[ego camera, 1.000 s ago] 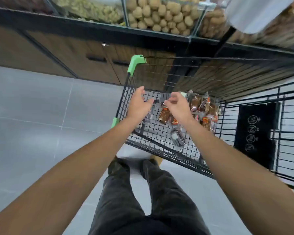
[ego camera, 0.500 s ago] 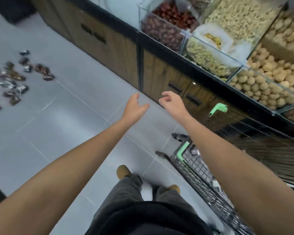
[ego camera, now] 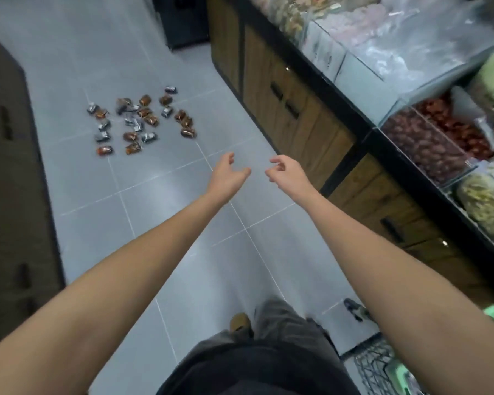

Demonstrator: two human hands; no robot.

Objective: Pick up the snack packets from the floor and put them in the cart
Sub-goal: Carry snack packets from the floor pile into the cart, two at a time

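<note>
Several small snack packets [ego camera: 141, 121], orange-brown and silver, lie scattered on the grey tiled floor at the upper left. My left hand [ego camera: 226, 175] is stretched out in front of me, fingers apart and empty, well short of the packets. Beside it my right hand [ego camera: 286, 172] hangs with loosely curled fingers and nothing in it. Only a corner of the black wire cart [ego camera: 382, 366] with green trim shows at the bottom right, behind my right arm.
A wooden-fronted counter [ego camera: 297, 109] with a black edge runs along the right, topped by clear bins of nuts and dried fruit [ego camera: 434, 143]. A dark cabinet [ego camera: 9, 166] lines the left side. My legs and shoe [ego camera: 240, 322] are at the bottom centre.
My view has swung left from the cart, where both hands hung above the packets, to the floor. The scattered packets came into view and now lie nearer the centre. Both hands stay empty.
</note>
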